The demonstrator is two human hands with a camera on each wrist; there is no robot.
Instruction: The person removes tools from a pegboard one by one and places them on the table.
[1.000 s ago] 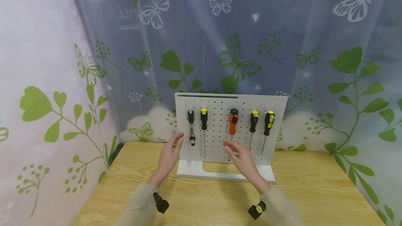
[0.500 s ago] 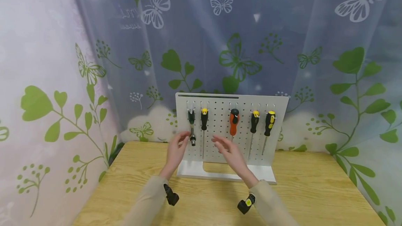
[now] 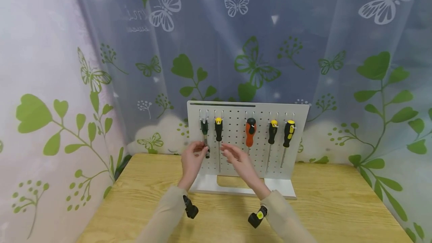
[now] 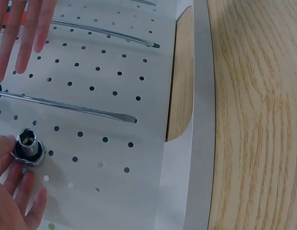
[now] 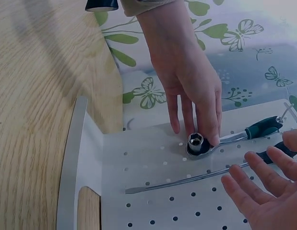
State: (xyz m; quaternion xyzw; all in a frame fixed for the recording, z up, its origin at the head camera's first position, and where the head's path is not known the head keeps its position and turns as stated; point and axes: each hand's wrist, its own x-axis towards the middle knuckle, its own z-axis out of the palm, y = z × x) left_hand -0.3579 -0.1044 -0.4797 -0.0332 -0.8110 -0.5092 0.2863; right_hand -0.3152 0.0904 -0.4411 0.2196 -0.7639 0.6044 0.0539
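Observation:
A socket wrench [image 3: 204,126] with a dark green handle hangs at the left end of the white pegboard [image 3: 233,156]. My left hand [image 3: 193,160] pinches it by its lower end, thumb in front and fingers partly behind; the chrome socket [image 5: 195,143] points outward in the right wrist view. Just right of it hangs a black and yellow screwdriver [image 3: 218,129] with a long flat blade [image 4: 90,110]. My right hand [image 3: 241,162] is held in front of the board near that blade, fingers loosely extended and holding nothing.
Further right on the board hang an orange and black screwdriver [image 3: 250,132] and two black and yellow ones, a slim one [image 3: 273,132] and a thicker one [image 3: 289,134]. The board's white base stands on a wooden table [image 3: 337,198], with a patterned curtain [image 3: 209,48] behind.
My left hand has moved right and forward to the socket wrench and taken hold of its lower end. My right hand has moved left, from the orange screwdriver toward the second tool.

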